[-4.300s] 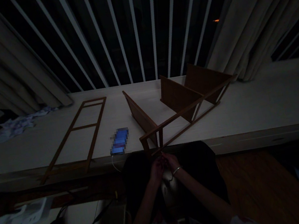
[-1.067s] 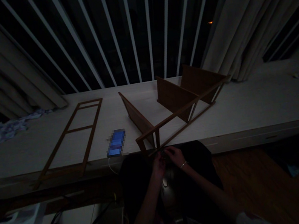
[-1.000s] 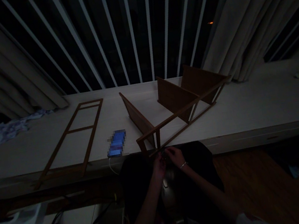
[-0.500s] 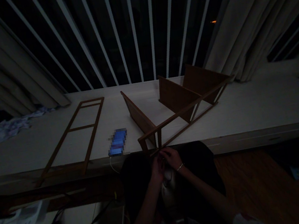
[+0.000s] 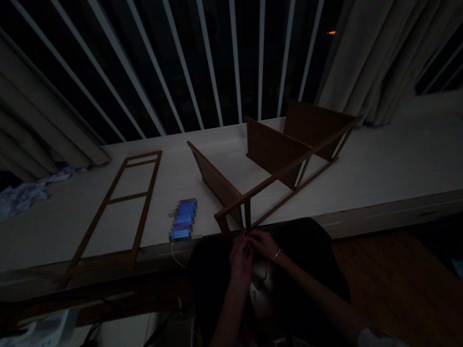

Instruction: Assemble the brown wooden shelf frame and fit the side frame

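A brown wooden shelf unit (image 5: 276,176) lies on its side on the pale window ledge, its boards standing up from a ladder-like side frame. Its near end juts over the ledge's front edge, above my lap. At that end my left hand (image 5: 240,259) has its fingers bent and drawn together. My right hand (image 5: 265,245), a thin bracelet at its wrist, meets it with fingers pinched at the frame's lower corner. The dim light hides whatever small thing lies between the fingertips.
A second wooden ladder frame (image 5: 112,201) lies to the left, its near end past the ledge (image 5: 400,175) edge. A lit phone (image 5: 183,219) with a cable lies between the frames. Crumpled cloth (image 5: 18,200) sits far left; a power strip (image 5: 38,342) is lower left. White bars (image 5: 207,47) stand behind.
My left hand has shifted slightly up and left, its fingers now curled over nearer the frame's corner. My right hand stays almost in place. The shelf unit has not visibly moved.
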A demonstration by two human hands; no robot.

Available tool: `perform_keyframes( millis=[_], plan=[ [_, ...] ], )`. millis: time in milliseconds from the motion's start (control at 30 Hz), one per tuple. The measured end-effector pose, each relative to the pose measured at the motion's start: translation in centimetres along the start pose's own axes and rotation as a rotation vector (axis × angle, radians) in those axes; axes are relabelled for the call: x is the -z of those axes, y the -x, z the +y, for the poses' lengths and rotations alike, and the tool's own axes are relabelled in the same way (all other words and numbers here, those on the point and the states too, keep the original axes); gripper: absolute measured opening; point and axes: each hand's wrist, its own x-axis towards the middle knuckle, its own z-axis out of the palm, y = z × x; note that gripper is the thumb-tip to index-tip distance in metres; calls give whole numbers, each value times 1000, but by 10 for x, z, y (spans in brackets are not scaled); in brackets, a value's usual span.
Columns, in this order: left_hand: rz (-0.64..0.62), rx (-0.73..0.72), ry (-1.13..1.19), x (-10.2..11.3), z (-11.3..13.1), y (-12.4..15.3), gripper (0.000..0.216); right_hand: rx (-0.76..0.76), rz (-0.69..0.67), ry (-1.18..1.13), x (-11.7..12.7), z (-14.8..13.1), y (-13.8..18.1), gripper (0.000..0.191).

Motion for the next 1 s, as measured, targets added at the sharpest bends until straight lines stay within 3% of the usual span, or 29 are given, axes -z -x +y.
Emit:
perform_keyframes(
  millis=[433, 733, 867, 1000],
  plan=[
    [115, -62, 28, 25, -7, -10, 10, -21, 33, -97, -2, 5, 7, 22],
    [135, 130, -33, 42, -12, -34, 9, -85, 73, -260, -5, 16, 6, 21],
    [101, 223, -79, 45, -15, -37, 9, -105, 116, -237, -4, 18, 7, 21],
    [123, 224, -158, 51, -21, -42, 13, -89, 133, -177, -3, 19, 8, 20]
  ],
)
